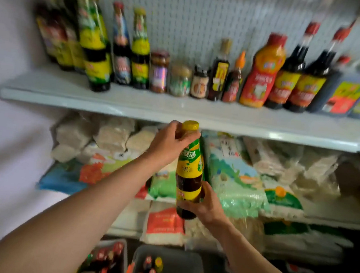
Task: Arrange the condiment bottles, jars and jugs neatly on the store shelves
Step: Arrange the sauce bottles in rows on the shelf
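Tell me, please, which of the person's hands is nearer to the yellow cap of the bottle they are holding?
Left. The left hand grips the bottle's neck right beside the yellow cap, while the right hand holds the base, far below the cap.

Glossy yellow-labelled bottle (190, 170); smooth painted shelf (177, 111); perforated back panel (198, 16).

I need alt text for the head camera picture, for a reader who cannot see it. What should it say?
Two bare hands hold a yellow-capped sauce bottle upright below a white shelf: the left hand grips its neck, the right hand its base. On the shelf stands a row of condiment bottles and jars; bagged goods fill the shelf below, and baskets of bottles sit at the bottom.
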The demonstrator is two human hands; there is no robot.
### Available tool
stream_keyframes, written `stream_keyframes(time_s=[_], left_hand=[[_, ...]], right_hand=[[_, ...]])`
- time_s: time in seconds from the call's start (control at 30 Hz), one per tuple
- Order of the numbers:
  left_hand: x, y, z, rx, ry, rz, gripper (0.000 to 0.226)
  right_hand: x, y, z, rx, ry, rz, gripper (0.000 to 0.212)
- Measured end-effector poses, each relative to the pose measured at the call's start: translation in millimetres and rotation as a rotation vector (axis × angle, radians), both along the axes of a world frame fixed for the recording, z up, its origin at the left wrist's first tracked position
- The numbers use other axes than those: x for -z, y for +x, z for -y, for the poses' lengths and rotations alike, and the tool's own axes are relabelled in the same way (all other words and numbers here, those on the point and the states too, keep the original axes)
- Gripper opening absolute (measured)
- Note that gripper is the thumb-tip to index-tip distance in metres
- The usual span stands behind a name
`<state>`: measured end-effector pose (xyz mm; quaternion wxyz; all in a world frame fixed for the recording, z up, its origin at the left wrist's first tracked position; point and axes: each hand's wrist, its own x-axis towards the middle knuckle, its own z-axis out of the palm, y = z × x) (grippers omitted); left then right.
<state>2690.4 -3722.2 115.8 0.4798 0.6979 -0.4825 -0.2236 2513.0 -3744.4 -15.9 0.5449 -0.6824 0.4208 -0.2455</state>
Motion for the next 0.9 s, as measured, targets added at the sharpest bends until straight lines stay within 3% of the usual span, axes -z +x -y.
stream_keyframes(time_s=[0.13,0.23,0.37,0.5,0.73,0.9], left_hand=[[-39,34,-30,0.165,0.077,-0.214,0.054],[-46,63,-49,0.213,0.141,-0.269,0.052],[-65,111,-56,0.158,0.061,-0.301,0.059],[-86,169,-59,0.063,-0.011,-0.267,0.064],[-107,261,-46,-0.025,-0.029,-0.208,0.039],[-105,300,-24,-0.071,-0.022,-0.160,0.058]], right_hand=[[-72,36,1,-0.078,-0.059,0.149,0.058],[-109,70,1,-0.131,-0.105,0.208,0.049],[-137,126,4,-0.177,-0.134,0.262,0.064],[-152,195,6,-0.165,-0.108,0.337,0.064],[-170,304,16,-0.176,-0.159,0.360,0.055],[-171,348,29,-0.144,-0.179,0.324,0.058]])
